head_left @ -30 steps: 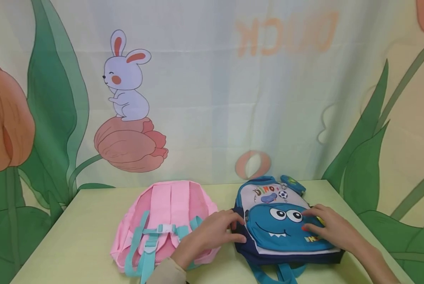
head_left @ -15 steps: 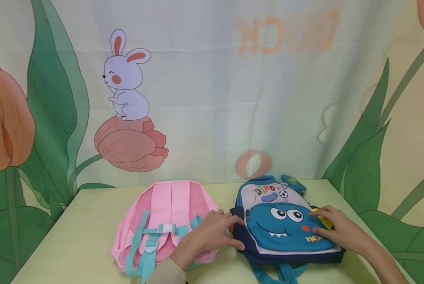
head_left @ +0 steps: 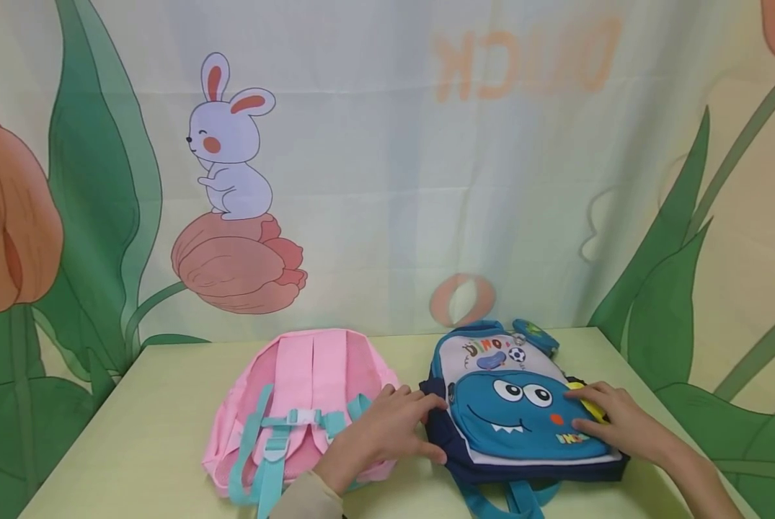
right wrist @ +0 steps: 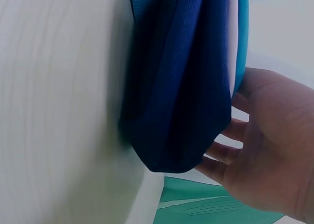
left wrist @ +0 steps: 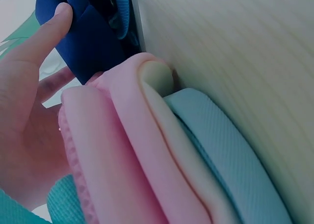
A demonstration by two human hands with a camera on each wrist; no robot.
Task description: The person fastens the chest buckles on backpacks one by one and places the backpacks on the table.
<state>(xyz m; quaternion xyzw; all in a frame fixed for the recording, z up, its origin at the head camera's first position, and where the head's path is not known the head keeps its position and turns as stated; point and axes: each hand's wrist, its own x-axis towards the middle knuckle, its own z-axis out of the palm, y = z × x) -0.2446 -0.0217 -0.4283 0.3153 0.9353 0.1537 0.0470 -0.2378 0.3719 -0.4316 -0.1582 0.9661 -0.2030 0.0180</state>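
Observation:
A teal, grey and navy dinosaur backpack (head_left: 510, 425) lies front up on the right of the table, its straps toward me. At its left side, my left hand (head_left: 387, 425) touches the navy side panel (left wrist: 95, 35) with relaxed fingers and thumb. My right hand (head_left: 621, 418) rests on the right part of the front pocket, thumb and fingers spread; its fingertips reach the side edge in the right wrist view. Left of it lies a pink backpack (head_left: 312, 367), back panel up, with turquoise straps (head_left: 251, 447), partly hidden behind my left hand.
The pale yellow table (head_left: 147, 404) carries both bags. A small teal pouch (head_left: 535, 337) hangs off the dinosaur bag's top right. Behind stands a printed curtain (head_left: 374, 180) with a rabbit, tulips and leaves.
My right hand has shifted slightly right over the pocket, uncovering the bag's orange cheek spot. My left thumb has drawn back a little toward the bag's left edge. Both bags stay in place.

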